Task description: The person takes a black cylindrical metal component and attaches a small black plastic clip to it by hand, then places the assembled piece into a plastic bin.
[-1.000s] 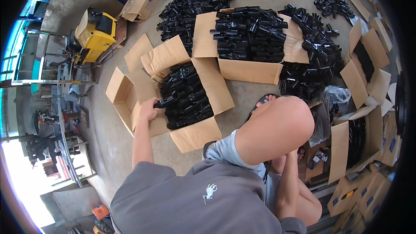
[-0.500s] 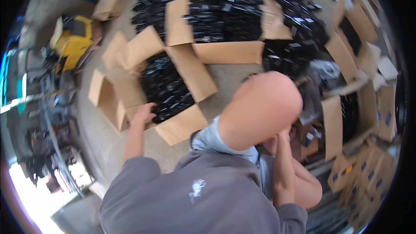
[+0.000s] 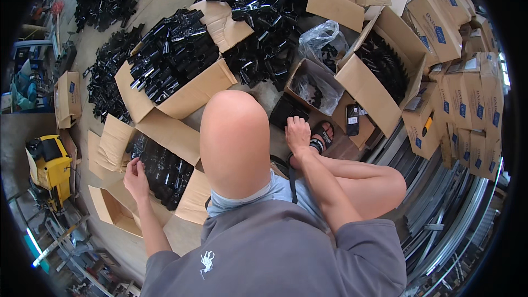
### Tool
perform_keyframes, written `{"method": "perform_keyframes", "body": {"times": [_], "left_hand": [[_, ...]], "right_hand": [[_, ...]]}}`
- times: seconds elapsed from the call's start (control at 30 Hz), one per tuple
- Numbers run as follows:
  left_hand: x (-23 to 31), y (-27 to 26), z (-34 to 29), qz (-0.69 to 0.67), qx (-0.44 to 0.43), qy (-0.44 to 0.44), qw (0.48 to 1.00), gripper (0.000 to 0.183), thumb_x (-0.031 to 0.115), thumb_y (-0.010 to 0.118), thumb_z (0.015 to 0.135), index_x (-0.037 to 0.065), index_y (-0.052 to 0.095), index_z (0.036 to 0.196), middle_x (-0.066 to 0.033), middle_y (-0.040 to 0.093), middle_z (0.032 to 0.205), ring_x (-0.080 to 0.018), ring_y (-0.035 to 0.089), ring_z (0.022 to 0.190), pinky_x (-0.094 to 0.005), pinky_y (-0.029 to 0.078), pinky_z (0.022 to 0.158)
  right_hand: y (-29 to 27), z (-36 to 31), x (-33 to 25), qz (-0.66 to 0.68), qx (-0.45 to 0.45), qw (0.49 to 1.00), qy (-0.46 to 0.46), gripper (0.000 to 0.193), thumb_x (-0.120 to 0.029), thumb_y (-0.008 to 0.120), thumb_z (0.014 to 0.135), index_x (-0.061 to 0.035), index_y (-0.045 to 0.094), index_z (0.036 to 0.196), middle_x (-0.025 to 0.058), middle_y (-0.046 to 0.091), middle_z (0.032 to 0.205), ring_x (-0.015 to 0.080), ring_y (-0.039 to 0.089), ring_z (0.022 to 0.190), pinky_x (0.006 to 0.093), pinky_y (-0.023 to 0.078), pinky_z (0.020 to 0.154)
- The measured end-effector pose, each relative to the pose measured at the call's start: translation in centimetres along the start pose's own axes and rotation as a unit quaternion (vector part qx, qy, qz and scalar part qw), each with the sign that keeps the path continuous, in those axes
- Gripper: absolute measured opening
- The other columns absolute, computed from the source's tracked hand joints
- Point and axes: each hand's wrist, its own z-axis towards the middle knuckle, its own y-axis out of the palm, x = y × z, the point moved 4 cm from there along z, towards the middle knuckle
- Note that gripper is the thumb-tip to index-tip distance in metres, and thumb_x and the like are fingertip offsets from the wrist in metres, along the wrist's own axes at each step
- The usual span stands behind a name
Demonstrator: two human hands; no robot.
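My left hand (image 3: 136,180) is over the left side of a small cardboard box (image 3: 192,197), its fingers loosely bent and apart with nothing visible between them. Rows of glossy black tube-like parts (image 3: 159,168) lie in that box, right beside the fingertips. My right hand (image 3: 298,133) is low, beside my sandalled foot (image 3: 324,135), with its fingers bent down and close together at the near edge of a dark black item (image 3: 287,111). Whatever is under those fingers is hidden.
Ahead, a larger carton (image 3: 206,89) is heaped with black parts, with loose piles (image 3: 264,33) around it. At right stand an open carton (image 3: 368,85), a bag-lined box (image 3: 316,88) and stacked cartons (image 3: 467,91). Metal profiles (image 3: 440,236) lie at lower right; a yellow machine (image 3: 52,165) stands left.
The view has swung right, shifting the cartons leftward. My right hand has come out from beside my raised knee to the black item by my foot. My left hand remains at the small box.
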Motion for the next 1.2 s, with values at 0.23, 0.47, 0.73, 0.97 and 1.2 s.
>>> {"method": "perform_keyframes", "body": {"times": [0.23, 0.47, 0.73, 0.97, 1.2], "left_hand": [[7.1, 0.6, 0.8, -0.061, -0.032, 0.055, 0.996, 0.021, 0.010, 0.063, 0.105, -0.002, 0.070, 0.121, -0.0077, 0.076, 0.098, -0.0128, 0.072, 0.091, -0.0277, 0.057, 0.085], [13.4, 3.0, 0.1, -0.183, -0.074, 0.088, 0.976, 0.019, 0.005, 0.064, 0.103, -0.006, 0.070, 0.117, -0.0090, 0.076, 0.098, -0.0147, 0.073, 0.093, -0.0285, 0.057, 0.086], [22.5, 3.5, -0.6, -0.170, -0.125, 0.171, 0.962, 0.020, 0.007, 0.067, 0.102, -0.004, 0.072, 0.118, -0.0111, 0.078, 0.099, -0.0147, 0.074, 0.094, -0.0285, 0.057, 0.087], [31.5, 1.5, -0.7, -0.293, -0.111, 0.249, 0.916, 0.021, 0.004, 0.067, 0.102, -0.003, 0.071, 0.121, -0.0123, 0.078, 0.101, -0.0167, 0.074, 0.096, -0.0299, 0.058, 0.090], [42.1, 1.8, -4.7, -0.230, -0.164, 0.360, 0.889, 0.033, 0.004, 0.072, 0.096, 0.002, 0.068, 0.129, -0.0120, 0.077, 0.109, -0.0189, 0.074, 0.099, -0.0317, 0.058, 0.089]], "right_hand": [[0.8, -0.3, 0.0, -0.012, 0.032, 0.999, -0.009, 0.007, -0.015, 0.064, 0.084, -0.0113, 0.063, 0.090, 0.0075, 0.059, 0.092, 0.0257, 0.060, 0.092, 0.0390, 0.047, 0.077], [0.0, -0.3, -0.1, -0.064, 0.052, 0.995, -0.061, 0.007, -0.018, 0.064, 0.082, -0.0118, 0.066, 0.086, 0.0056, 0.060, 0.088, 0.0226, 0.059, 0.089, 0.0384, 0.045, 0.077], [0.5, -0.8, -0.1, -0.066, 0.054, 0.995, -0.053, 0.011, -0.019, 0.064, 0.082, -0.0095, 0.071, 0.082, 0.0071, 0.062, 0.088, 0.0233, 0.060, 0.090, 0.0384, 0.044, 0.078], [-0.7, 0.0, -0.4, 0.012, -0.019, 0.997, -0.072, 0.010, -0.019, 0.071, 0.076, -0.0114, 0.076, 0.081, 0.0068, 0.069, 0.089, 0.0236, 0.065, 0.093, 0.0405, 0.045, 0.083], [-8.5, 3.6, -1.8, 0.460, -0.013, 0.866, 0.196, 0.031, -0.032, 0.084, 0.081, -0.0019, 0.077, 0.087, 0.0099, 0.073, 0.082, 0.0198, 0.069, 0.077, 0.0373, 0.053, 0.071]]}}
